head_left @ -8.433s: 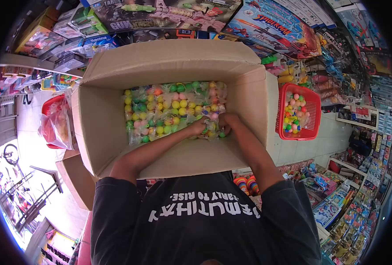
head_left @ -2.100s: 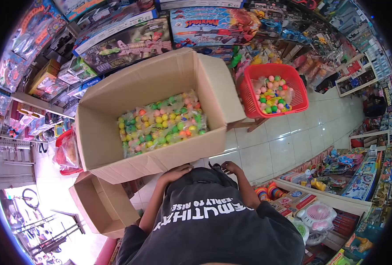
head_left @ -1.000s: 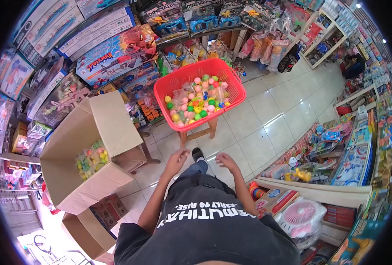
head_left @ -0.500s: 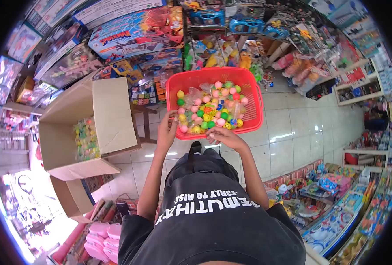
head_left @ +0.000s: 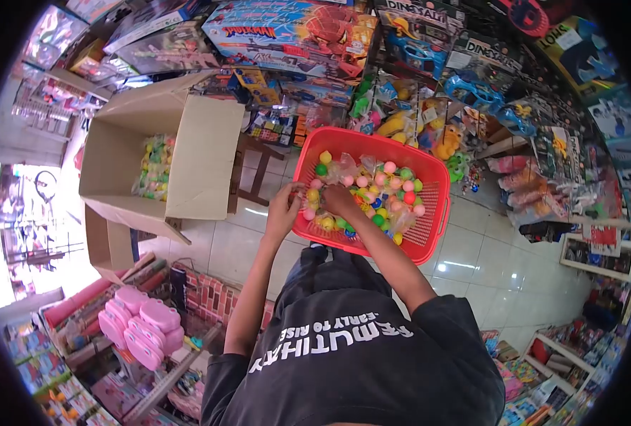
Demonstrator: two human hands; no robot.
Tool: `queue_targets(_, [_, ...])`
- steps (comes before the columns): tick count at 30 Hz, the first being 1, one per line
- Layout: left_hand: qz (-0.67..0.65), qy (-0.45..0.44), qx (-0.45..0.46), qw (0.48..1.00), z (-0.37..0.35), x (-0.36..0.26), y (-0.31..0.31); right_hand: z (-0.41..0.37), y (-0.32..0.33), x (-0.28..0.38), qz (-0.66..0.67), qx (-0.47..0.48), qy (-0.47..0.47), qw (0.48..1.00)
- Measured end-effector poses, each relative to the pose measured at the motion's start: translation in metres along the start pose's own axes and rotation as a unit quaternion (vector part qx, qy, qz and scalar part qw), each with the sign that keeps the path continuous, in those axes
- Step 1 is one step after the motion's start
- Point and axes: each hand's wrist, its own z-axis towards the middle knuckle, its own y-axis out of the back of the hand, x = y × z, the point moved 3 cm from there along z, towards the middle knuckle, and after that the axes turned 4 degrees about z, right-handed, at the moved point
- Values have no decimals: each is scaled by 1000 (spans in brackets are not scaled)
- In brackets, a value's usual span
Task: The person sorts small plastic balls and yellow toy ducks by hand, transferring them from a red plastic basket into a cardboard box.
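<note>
A red plastic basket point(head_left: 439, 213) in front of me holds many small balls point(head_left: 378, 220) in pink, yellow, green and blue, some in clear plastic bags. My left hand point(head_left: 285, 208) is at the basket's left edge, fingers bent near the pink and yellow balls; whether it grips anything is too small to tell. My right hand point(head_left: 338, 201) reaches down into the basket among the bagged balls, its fingertips hidden.
At the left, an open cardboard box point(head_left: 205, 160) holds a bag of coloured balls point(head_left: 156, 167). Boxed toys point(head_left: 287, 35) and hanging toys line the back. Pink cases point(head_left: 141, 326) hang at lower left. Tiled floor point(head_left: 471, 248) shows right of the basket.
My right hand has moved from the basket's near edge left and deeper among the balls. My left hand stays at the left edge. The view has turned, shifting the basket right.
</note>
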Motion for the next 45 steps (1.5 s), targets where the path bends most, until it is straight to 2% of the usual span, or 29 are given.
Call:
queue_targets(2, [23, 11, -18, 1000, -1, 3, -4, 5, -10, -2, -100, -113, 5, 989])
queue_targets(4, [46, 21, -41, 998, -5, 5, -7, 5, -11, 1, -108, -98, 4, 989])
queue_targets(6, [55, -14, -71, 996, -7, 1, -10, 5, -7, 6, -116, -90, 2, 989])
queue_targets(9, [37, 29, -83, 995, -7, -3, -9, 2, 4, 6, -51, -124, 34, 990])
queue_targets(11, [18, 59, -88, 994, -10, -2, -14, 10, -2, -4, 48, -27, 23, 998])
queue_targets(14, [33, 51, -118, 991, -8, 3, -15, 9, 3, 3, 56, -53, -18, 997])
queue_targets(18, [41, 18, -134, 990, -10, 6, -17, 13, -1, 10, 26, -58, -24, 998])
queue_targets(20, [47, 8, -135, 990, -8, 4, -17, 18, -7, 6, 47, -66, -16, 997])
queue_targets(24, [52, 53, -81, 994, -6, -5, -9, 10, 14, 9, 113, -60, 8, 992])
queue_targets(26, [41, 62, -65, 995, -7, -3, -7, 16, 15, -4, 383, -24, 76, 920])
queue_targets(29, [19, 25, -52, 998, -5, -3, -9, -4, 58, 3, 409, 19, 88, 908])
queue_targets(32, [57, -7, -38, 998, -2, -12, -11, -17, 80, 7, 461, 48, 100, 881])
queue_targets(34, [125, -63, -28, 990, -2, -17, -14, -23, 91, 14, 510, 72, 130, 847])
queue_targets(35, [124, -62, -29, 990, -1, -17, -14, -26, 97, 18, 509, 73, 129, 848])
queue_targets(37, [100, -2, 23, 995, 3, -29, -12, -31, 102, 23, 521, 93, 133, 838])
queue_targets(41, [83, 12, 45, 995, 8, -23, -7, -30, 91, 19, 538, 127, 89, 829])
queue_targets(43, [44, 9, 23, 999, 8, -24, -3, -33, 91, 24, 621, 143, 68, 767])
queue_targets(45, [53, 7, 6, 999, 7, -23, 0, -38, 90, 27, 635, 146, 71, 755])
